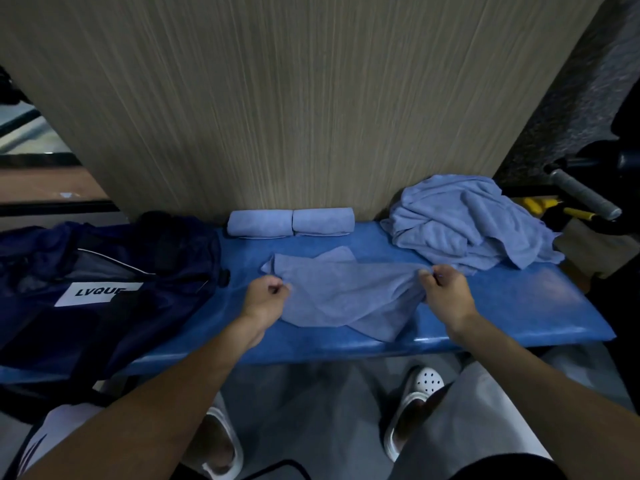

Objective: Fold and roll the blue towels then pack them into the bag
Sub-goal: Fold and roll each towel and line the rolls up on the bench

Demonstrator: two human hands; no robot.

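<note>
Spanning the view, blue bench (pixel 519 306); dark bag (pixel 104 271) laid at its left end; unfolded towel pile (pixel 467 223) heaped at right. Loose towel (pixel 346 296) is stretched mid-bench, long axis left-right, rolled towels (pixel 259 221) behind. Its ends are pinched equally by left hand (pixel 266 296) and right hand (pixel 446 292).

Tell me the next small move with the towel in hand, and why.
Probably draw both hands apart to flatten the towel on the bench: the left hand and right hand each pinch an edge, and the cloth between lies wrinkled, unfolded.
</note>
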